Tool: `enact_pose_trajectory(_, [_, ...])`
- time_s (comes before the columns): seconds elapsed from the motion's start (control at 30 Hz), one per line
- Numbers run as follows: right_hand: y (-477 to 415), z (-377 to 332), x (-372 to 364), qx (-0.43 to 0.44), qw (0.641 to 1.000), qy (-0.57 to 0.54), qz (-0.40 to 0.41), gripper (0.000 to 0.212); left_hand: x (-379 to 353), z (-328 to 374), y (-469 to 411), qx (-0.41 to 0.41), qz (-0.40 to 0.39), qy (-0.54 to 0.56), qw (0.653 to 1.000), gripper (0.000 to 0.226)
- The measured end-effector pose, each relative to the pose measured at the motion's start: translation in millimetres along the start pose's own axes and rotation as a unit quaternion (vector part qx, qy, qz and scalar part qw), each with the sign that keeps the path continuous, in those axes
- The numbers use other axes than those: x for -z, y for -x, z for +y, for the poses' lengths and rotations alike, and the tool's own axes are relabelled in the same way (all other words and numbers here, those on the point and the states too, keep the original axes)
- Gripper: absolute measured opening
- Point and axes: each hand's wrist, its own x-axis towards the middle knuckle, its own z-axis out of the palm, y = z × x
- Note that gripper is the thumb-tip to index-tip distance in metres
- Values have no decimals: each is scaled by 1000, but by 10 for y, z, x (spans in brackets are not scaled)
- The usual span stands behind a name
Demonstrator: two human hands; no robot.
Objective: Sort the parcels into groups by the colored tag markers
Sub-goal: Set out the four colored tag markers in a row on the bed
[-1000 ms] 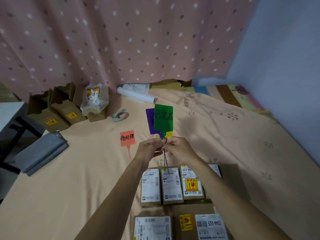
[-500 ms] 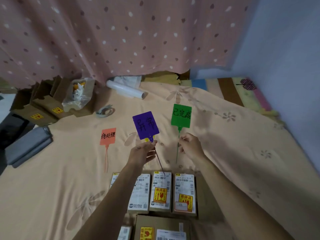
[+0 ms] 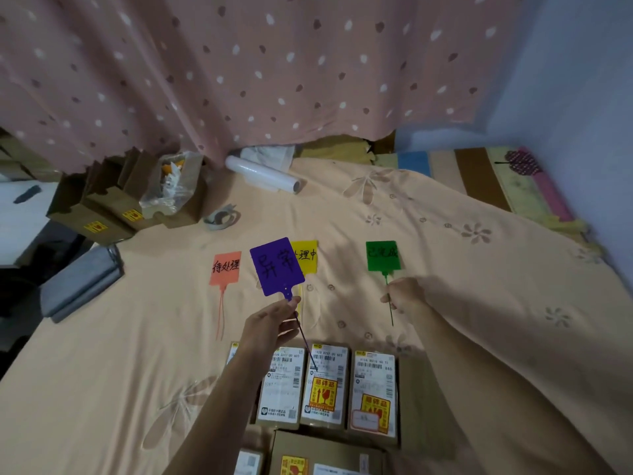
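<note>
Head view: at the bed's [image 3: 102, 371] near edge sat the parcels [image 3: 327, 385], labels up, in a tight row. Just beyond them, the left hand [image 3: 270, 325] had its fingers clamped on the purple tag's [image 3: 276, 266] stem, holding it raised. The right hand [image 3: 406, 296] pinched the green tag's [image 3: 383, 256] stem, the tag flat on the bed. The orange tag [image 3: 225, 269] and yellow tag [image 3: 306, 257] lay mid-bed. Cardboard boxes [image 3: 113, 207] stood at the far left corner.

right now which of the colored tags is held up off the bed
The purple tag: the left hand pinches its stem and holds it raised, partly covering the yellow tag. The orange tag, yellow and green tag lie flat.
</note>
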Motion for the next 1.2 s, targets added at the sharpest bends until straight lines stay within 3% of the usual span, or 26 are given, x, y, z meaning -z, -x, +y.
enact_pose_trajectory(0.2, [230,68,-14,-15,998,55,20,31,162,57,123,4,-17,23,1000,24])
enact_pose_trajectory(0.43, [649,106,-9,6,999,-8,34,22,348,115,326,-14,-65,46,997,20])
enact_pose_trajectory(0.6, [1179,35,-36,62,993,-97,33,18,336,184,481,16,-162,113,980,25])
enact_pose_trajectory(0.83, [1872,17,-18,112,975,-193,16,16,82,272,622,-11,-224,50,973,22])
enact_pose_trajectory(1.2, [2402,122,146,218,955,-192,-67,18,-565,263,812,-46,-238,-14,970,23])
